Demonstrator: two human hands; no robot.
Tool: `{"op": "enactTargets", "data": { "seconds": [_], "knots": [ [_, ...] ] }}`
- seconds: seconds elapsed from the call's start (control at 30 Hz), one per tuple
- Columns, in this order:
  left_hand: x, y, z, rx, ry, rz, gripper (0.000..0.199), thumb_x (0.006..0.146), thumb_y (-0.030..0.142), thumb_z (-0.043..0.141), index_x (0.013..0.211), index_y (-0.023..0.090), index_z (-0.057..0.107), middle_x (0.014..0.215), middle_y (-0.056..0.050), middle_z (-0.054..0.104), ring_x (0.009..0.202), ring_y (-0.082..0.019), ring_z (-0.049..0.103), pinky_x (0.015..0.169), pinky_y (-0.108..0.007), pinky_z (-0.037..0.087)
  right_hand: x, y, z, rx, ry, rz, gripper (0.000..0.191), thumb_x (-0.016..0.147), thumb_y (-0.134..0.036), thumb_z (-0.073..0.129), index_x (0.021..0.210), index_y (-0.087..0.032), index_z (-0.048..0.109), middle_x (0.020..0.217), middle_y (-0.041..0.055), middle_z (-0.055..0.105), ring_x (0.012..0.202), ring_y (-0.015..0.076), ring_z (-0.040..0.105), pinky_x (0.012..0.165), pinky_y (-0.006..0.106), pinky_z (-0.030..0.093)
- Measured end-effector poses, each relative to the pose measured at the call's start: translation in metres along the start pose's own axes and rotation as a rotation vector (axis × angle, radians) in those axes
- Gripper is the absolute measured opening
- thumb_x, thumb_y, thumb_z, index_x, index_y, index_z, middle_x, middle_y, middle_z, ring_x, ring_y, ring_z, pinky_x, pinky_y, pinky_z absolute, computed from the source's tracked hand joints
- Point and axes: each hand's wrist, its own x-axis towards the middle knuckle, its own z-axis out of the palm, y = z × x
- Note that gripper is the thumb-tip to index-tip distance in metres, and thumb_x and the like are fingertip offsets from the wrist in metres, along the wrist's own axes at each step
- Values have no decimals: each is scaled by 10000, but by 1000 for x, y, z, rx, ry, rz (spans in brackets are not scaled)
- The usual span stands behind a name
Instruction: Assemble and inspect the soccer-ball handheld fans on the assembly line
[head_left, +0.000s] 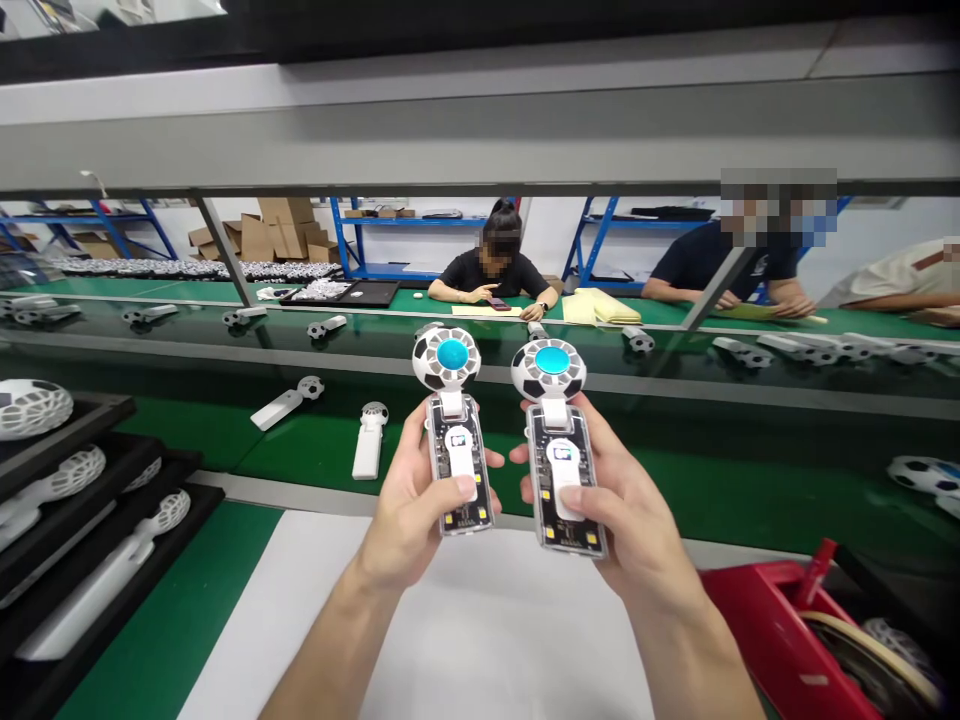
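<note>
My left hand (409,515) is closed round a clear-cased device (452,362) with a soccer-ball head and a round blue centre, its thumb on the white front strip. A matching device (550,371) stands upright in my right hand (630,500), whose thumb presses on the lower part of its white strip. Dark circuit board shows through both cases, and each has a small lit display. The two devices are side by side, apart, above a white sheet (510,620).
White ball-headed devices (367,450) lie on the green conveyor (322,470). Black trays (202,500) holding similar pieces are stacked at left. At the lower right is a red bin (757,610). Across the conveyor sit several people (517,275), one with a phone. A grey beam (480,135) crosses above.
</note>
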Motion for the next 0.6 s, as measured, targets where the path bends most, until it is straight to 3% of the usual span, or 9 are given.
{"op": "enactTargets", "data": {
  "seconds": [0.27, 0.4, 0.5, 0.6],
  "knots": [
    [2, -7, 2, -94, -22, 21, 604, 819, 228, 692, 1358, 230, 419, 1076, -98, 667, 662, -173, 670, 572, -289, 537, 0, 0, -1, -26, -15, -37, 875, 802, -225, 673, 1561, -315, 248, 1254, 75, 630, 1029, 242, 646, 742, 331, 573],
    [1, -8, 1, -111, -76, 18, 557, 857, 228, 655, 1362, 220, 421, 968, -74, 680, 629, -160, 662, 585, -281, 528, -1, 0, -1, 8, -10, -26, 865, 793, -214, 690, 1548, -330, 284, 1291, 73, 624, 944, 219, 669, 714, 316, 574],
    [1, -9, 1, -125, -69, 35, 544, 859, 216, 643, 1356, 225, 422, 986, -75, 676, 627, -157, 658, 586, -288, 528, 0, 2, -3, 28, -7, -36, 845, 787, -204, 703, 1529, -346, 325, 1365, 69, 585, 823, 181, 676, 686, 309, 577],
    [1, -11, 1, -133, -65, 36, 543, 856, 211, 645, 1353, 227, 426, 1002, -79, 672, 641, -158, 657, 591, -295, 533, 1, 6, -7, 34, -39, -45, 847, 797, -207, 717, 1530, -352, 318, 1332, 68, 609, 822, 180, 682, 699, 314, 590]
  ]
}}
